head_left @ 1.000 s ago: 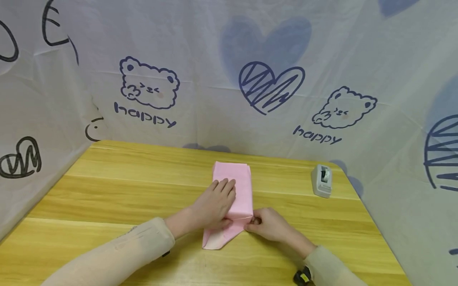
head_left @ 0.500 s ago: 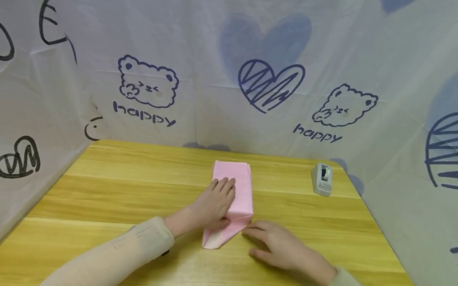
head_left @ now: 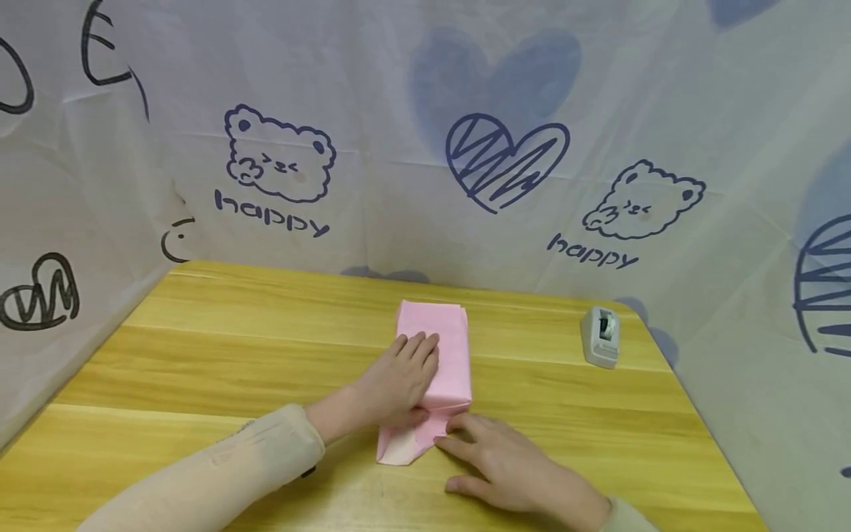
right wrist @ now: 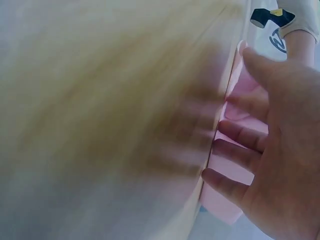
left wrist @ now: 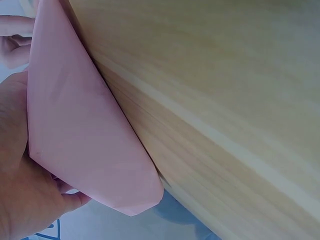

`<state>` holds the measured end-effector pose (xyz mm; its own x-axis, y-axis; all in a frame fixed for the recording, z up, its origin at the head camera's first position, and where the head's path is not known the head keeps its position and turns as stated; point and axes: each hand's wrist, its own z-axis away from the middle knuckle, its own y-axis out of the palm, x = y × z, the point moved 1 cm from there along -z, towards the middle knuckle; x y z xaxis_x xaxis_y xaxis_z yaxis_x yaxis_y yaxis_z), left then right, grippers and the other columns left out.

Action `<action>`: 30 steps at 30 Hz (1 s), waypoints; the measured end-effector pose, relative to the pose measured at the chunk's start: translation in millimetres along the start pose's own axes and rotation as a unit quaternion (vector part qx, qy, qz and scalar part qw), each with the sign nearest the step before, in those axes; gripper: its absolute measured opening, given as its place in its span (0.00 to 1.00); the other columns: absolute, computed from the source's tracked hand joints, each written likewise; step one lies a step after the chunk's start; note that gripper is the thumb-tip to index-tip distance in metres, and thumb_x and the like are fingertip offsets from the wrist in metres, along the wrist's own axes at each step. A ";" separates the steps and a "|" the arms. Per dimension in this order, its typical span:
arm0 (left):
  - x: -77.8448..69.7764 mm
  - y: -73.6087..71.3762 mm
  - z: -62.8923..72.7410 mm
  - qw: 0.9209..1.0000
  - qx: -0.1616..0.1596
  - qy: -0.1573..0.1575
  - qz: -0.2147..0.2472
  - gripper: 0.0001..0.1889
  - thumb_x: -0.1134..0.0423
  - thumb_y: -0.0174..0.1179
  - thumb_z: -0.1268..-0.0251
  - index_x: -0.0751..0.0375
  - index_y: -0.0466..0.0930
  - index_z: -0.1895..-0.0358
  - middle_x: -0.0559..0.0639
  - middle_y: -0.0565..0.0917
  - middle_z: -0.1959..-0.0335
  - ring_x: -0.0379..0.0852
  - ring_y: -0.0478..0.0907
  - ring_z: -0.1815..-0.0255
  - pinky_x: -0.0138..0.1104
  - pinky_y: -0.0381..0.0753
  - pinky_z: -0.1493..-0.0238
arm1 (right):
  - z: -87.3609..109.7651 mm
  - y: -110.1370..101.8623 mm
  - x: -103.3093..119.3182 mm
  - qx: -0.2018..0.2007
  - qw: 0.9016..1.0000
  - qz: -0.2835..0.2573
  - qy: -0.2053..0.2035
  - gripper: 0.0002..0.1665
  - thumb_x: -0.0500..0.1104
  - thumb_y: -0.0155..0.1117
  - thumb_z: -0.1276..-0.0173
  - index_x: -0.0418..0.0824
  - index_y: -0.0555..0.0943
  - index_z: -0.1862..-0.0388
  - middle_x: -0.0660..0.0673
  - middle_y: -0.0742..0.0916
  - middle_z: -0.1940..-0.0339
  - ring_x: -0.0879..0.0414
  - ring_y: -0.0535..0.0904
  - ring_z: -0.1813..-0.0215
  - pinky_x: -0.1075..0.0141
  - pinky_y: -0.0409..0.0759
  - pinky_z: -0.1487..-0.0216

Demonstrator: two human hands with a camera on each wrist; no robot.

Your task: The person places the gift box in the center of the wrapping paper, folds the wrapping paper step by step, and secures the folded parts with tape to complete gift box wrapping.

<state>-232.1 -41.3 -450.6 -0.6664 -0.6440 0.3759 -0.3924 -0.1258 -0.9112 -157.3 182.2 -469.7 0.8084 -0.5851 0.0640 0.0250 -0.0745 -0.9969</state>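
Observation:
A box-shaped package in pink paper lies lengthwise on the wooden table. My left hand rests on its top with the fingers stretched forward, the thumb by the near end. From that end a folded paper flap sticks out, its pale inner side partly showing. With fingers extended, my right hand touches the flap's right edge; its thumb stands apart, lower down. In the left wrist view the package's smooth pink side fills the left part. The right wrist view shows my right hand's spread fingers against pink paper.
A grey tape dispenser stands near the table's back right corner. Behind the table hangs a pale cloth printed with bears and hearts. A dark wrist camera on the other sleeve shows in the right wrist view.
My right hand has let go of the paper at the package's near right corner, drawn back, then come left onto the flap's edge. My left hand and the package have stayed in place.

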 end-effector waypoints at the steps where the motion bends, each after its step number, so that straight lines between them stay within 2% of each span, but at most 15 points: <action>1: -0.2 -0.3 0.0 1.000 -0.002 0.001 0.000 0.54 0.28 0.63 0.40 0.71 0.65 0.26 0.68 0.67 0.24 0.63 0.69 0.27 0.53 0.71 0.27 | -0.3 -0.1 1.3 0.001 1.000 0.004 -0.005 0.34 0.67 0.54 0.21 0.50 0.78 0.27 0.48 0.78 0.33 0.51 0.75 0.33 0.49 0.78 0.35; 8: -0.8 -1.3 -0.6 1.000 -0.017 0.001 0.001 0.53 0.28 0.65 0.41 0.72 0.66 0.27 0.69 0.68 0.26 0.64 0.70 0.28 0.54 0.73 0.28 | -2.5 0.3 8.7 0.007 0.999 0.034 -0.034 0.33 0.69 0.49 0.21 0.60 0.75 0.24 0.47 0.75 0.35 0.52 0.72 0.35 0.49 0.77 0.36; 16: -0.5 -1.6 -1.0 1.000 -0.006 0.000 0.003 0.54 0.28 0.63 0.40 0.72 0.64 0.26 0.68 0.66 0.24 0.63 0.69 0.27 0.54 0.72 0.27 | -6.8 1.4 14.3 0.022 0.997 0.052 -0.052 0.33 0.70 0.44 0.20 0.66 0.71 0.22 0.45 0.75 0.35 0.51 0.69 0.34 0.45 0.77 0.40; 21: -0.4 -1.6 -1.3 1.000 -0.007 -0.002 0.004 0.54 0.28 0.64 0.40 0.72 0.65 0.26 0.68 0.67 0.25 0.63 0.69 0.27 0.54 0.72 0.28 | -8.5 -0.9 20.8 0.018 0.994 0.080 -0.072 0.32 0.70 0.44 0.19 0.67 0.71 0.22 0.44 0.75 0.36 0.49 0.68 0.36 0.47 0.78 0.41; 26: 0.2 -2.0 -1.1 1.000 -0.001 -0.003 0.005 0.54 0.28 0.64 0.39 0.72 0.65 0.26 0.68 0.66 0.24 0.63 0.68 0.26 0.54 0.71 0.27 | -9.6 -2.7 21.7 0.013 0.994 0.073 -0.075 0.32 0.70 0.44 0.20 0.65 0.72 0.23 0.45 0.74 0.36 0.50 0.67 0.36 0.49 0.77 0.40; 30: 0.1 -1.1 -0.4 1.000 0.002 0.000 0.005 0.54 0.28 0.63 0.38 0.72 0.64 0.25 0.69 0.66 0.24 0.64 0.68 0.26 0.54 0.71 0.27 | -6.9 -3.2 16.3 0.019 0.997 0.041 -0.070 0.34 0.70 0.45 0.20 0.65 0.68 0.20 0.46 0.75 0.35 0.52 0.69 0.36 0.50 0.77 0.37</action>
<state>-231.9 -40.9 -449.5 -0.6703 -0.6455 0.3662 -0.3832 -0.1215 -0.9156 -148.3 167.4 -465.2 0.8826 -0.4697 -0.0219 -0.0240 0.0015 -0.9997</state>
